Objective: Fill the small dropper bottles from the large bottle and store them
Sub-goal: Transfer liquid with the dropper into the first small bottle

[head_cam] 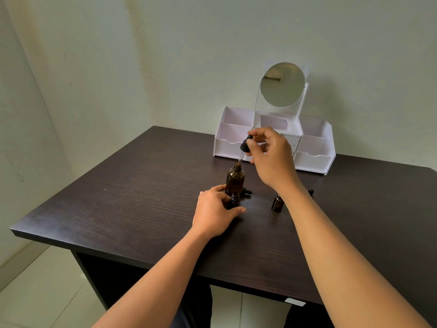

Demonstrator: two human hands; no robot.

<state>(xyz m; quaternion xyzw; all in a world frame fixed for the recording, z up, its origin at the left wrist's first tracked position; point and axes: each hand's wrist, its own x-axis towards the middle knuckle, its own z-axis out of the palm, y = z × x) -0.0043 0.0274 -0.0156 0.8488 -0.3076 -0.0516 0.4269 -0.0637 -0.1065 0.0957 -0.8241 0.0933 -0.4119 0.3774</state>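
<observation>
Head camera looked down on a dark wood-grain table (132, 185). Near the middle of it stood the large amber bottle (235, 179), upright and uncapped. The right hand (272, 157) hovered above and just right of its neck, its fingers (251, 146) pinching the black bulb of a dropper (244, 147); the glass tube slanted down to the left, with its tip at the bottle's open mouth. The left hand (216, 211) rested on the table in front of the large bottle, fingers curled around a small dropper bottle (234, 200) that stood open just before the big one, thumb lying flat on the near side. A second small bottle (277, 204) stood upright to the right, apart from both hands, and a black dropper cap (311, 192) showed just past the right forearm. Against the far edge sat a white organizer (312, 150) with open compartments and a round mirror (282, 84) rising from its back.
</observation>
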